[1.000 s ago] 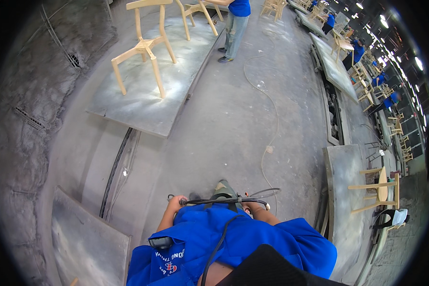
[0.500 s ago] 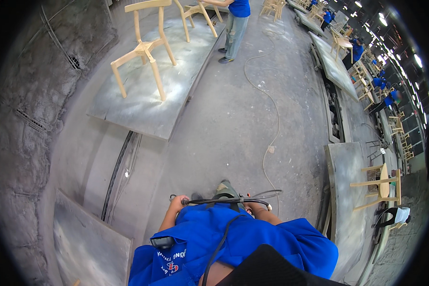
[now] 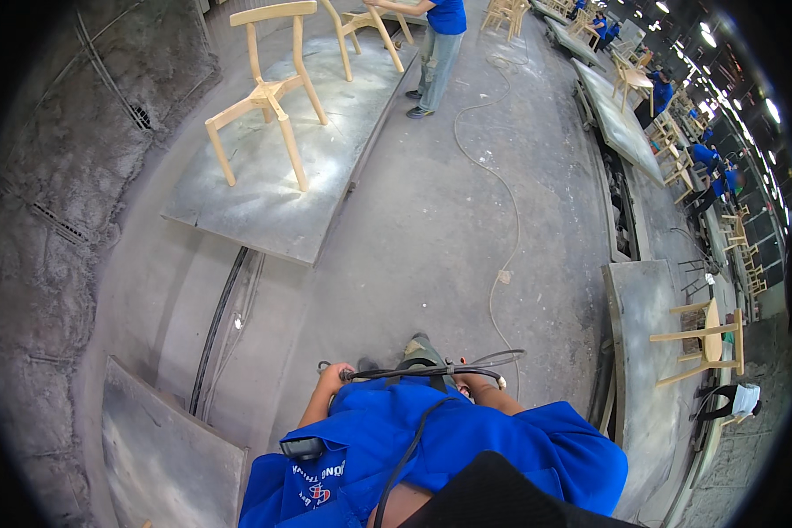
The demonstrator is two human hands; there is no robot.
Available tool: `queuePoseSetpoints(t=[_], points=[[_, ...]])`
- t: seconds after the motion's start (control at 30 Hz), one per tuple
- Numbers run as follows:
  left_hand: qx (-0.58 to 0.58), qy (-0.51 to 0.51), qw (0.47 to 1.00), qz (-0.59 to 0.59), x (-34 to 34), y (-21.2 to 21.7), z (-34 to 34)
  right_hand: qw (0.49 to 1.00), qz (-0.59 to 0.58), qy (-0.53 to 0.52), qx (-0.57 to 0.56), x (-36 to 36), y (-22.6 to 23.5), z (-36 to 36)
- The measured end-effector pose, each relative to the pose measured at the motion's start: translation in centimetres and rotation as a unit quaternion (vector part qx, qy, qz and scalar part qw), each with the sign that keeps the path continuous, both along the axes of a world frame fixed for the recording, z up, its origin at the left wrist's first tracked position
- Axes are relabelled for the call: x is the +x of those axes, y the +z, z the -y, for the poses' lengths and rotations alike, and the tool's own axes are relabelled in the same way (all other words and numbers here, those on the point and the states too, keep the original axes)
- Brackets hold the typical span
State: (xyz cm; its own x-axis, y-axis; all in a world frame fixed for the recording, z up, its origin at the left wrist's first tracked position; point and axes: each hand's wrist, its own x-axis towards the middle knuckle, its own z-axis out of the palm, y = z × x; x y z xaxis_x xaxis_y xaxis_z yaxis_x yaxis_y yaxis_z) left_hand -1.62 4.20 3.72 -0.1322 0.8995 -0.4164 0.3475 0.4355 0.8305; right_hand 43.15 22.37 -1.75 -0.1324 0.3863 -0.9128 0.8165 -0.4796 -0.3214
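Observation:
My left hand (image 3: 333, 378) is closed around one end of a black hose (image 3: 392, 374) in front of my waist. A small metal fitting sticks out past that hand. The hose runs across to my right hand (image 3: 472, 384), where it loops outward beside a small red part. Most of the right hand's fingers are hidden behind the hose and my blue shirt, so its grip does not show. Another dark cord (image 3: 411, 440) hangs down over my chest.
A bare wooden chair frame (image 3: 277, 91) stands on a metal-topped platform (image 3: 246, 216) ahead left, near a person in blue (image 3: 440, 53). More platforms flank me, one at right bearing a chair (image 3: 708, 339). A thin hose (image 3: 512, 207) trails along the floor. Several workers are far right.
The whole view has shifted slightly down and to the right. My hands keep their places on and beside the hose. A distant worker at the right has changed posture.

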Motion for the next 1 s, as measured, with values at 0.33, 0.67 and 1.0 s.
queuePoseSetpoints(t=[0.33,0.67,1.0], points=[[-0.025,0.001,1.000,0.017,0.2,0.7,-0.8,0.992,0.059,0.110,-0.010,-1.4,2.1,-1.3],[-0.036,-0.006,0.999,0.018,0.4,-0.2,-2.7,0.983,0.086,0.161,0.021,-1.3,3.7,-2.2],[-0.011,-0.004,0.999,0.049,0.3,-0.6,-4.5,0.995,0.055,0.082,-0.003,-2.5,7.0,-3.7]])
